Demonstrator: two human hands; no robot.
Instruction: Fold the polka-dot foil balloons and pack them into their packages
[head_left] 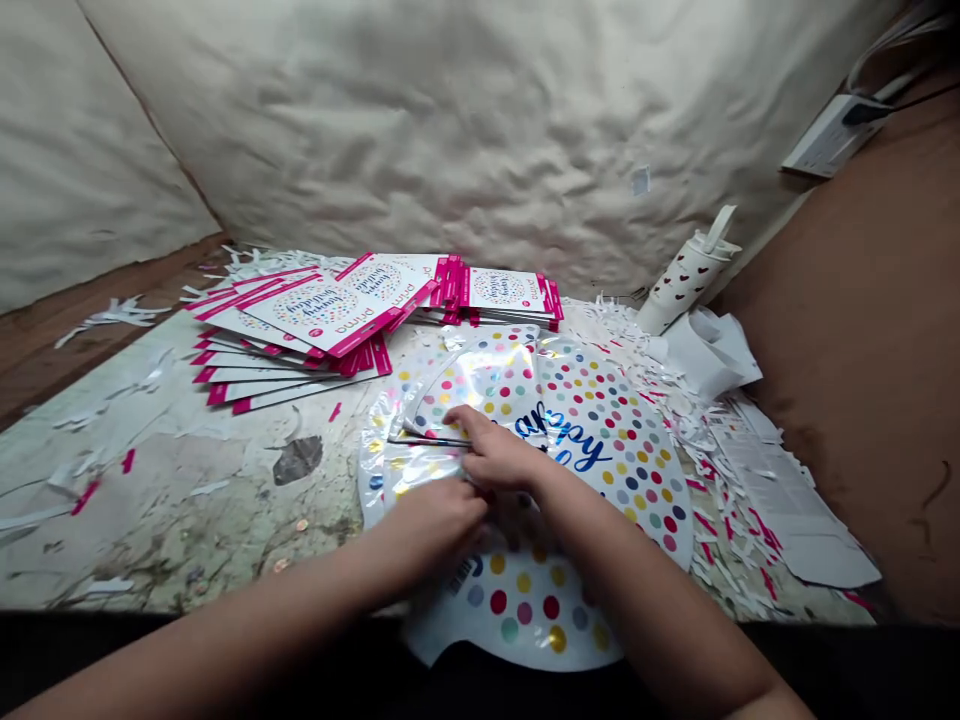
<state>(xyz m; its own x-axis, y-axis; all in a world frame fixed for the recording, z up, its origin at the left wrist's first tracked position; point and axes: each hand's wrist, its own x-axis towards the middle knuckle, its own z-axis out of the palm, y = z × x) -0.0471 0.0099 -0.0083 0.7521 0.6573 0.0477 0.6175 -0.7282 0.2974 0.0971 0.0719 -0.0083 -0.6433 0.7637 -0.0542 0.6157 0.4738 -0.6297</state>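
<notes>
Flat foil balloons (637, 440) with coloured dots and blue lettering lie in front of me, partly overlapping, one hanging over the table's front edge. The top one is partly folded over on its left. My right hand (495, 450) is closed at the lower edge of that folded part, index finger stretched along it. Just below and touching it, my left hand (439, 515) is closed in a fist or pinch at the foil; its fingertips are hidden.
Printed cards (315, 315) with pink edges are piled behind the balloons, beside a smaller card stack (502, 290). At right stand a white tumbler with hearts (686, 280) and a curled paper (709, 350). Paper scraps (739, 525) litter the table (247, 510). A power strip (836, 135) hangs at upper right.
</notes>
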